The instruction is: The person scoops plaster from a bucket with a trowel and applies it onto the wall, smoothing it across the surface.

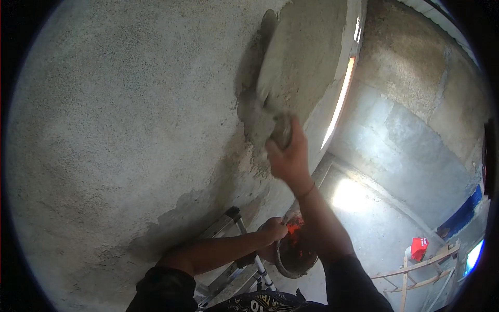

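Observation:
My right hand (286,158) grips a mortar-coated trowel (281,130) against the wall (119,104), its blade smudged by motion at a patch of wet grey plaster (301,57). Below it, my left hand (271,231) is closed on the handle at the top of a grimy bucket (283,262) with orange-red showing through, partly hidden by my right forearm. An aluminium ladder (239,224) stands under my left arm, close to the wall.
Far below at the right are a concrete floor (379,203), a red and white container (418,249), a wooden frame like a ladder (405,273) and a blue strip (462,208). A narrow lit gap (338,104) runs beside the plastered wall.

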A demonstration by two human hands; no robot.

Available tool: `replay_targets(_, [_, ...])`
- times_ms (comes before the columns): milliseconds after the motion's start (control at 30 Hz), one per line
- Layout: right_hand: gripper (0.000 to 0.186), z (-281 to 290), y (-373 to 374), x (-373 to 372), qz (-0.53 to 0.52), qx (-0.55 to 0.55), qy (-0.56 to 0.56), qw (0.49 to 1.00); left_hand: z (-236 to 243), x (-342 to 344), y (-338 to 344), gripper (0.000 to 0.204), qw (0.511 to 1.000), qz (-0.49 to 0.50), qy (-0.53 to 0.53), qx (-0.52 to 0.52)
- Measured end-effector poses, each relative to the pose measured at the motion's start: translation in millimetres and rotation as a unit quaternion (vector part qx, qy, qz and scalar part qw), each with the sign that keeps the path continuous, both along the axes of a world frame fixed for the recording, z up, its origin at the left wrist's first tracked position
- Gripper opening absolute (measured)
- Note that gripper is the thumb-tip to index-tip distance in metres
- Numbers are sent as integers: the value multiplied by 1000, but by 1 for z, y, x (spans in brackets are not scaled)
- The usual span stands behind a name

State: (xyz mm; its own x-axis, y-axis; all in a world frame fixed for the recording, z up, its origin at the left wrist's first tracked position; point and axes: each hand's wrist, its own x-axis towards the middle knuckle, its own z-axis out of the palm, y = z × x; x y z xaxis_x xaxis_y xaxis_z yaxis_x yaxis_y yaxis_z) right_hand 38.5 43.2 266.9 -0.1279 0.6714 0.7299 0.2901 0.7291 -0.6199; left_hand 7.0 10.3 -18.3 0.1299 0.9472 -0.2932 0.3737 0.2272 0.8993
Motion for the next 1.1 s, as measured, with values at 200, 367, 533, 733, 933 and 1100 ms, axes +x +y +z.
replay_targets(200, [48, 23, -6, -4, 13, 73, -12, 997, -2, -2, -5, 33, 998, -33, 14, -49])
replay_targets(367, [50, -32, -65, 33, 89, -70, -106, 988, -17, -1, -8, 26, 998, -13, -59, 0])
replay_targets(533, [44, -110, -107, 107, -80, -227, -3, 971, 6, -3, -7, 22, 1000, -15, 20, -15])
replay_targets(733, [37, -162, -182, 199, -222, -454, -161, 848, 22, -4, -5, 27, 1000, -21, 3, -17])
replay_targets(933, [24, -219, -217, 220, -189, -435, -418, 775, 18, -3, -7, 25, 999, -33, 14, -14])
replay_targets(1100, [26, -248, -183, 217, -124, -466, -511, 712, 23, -5, -12, 23, 999, -51, 4, 1])
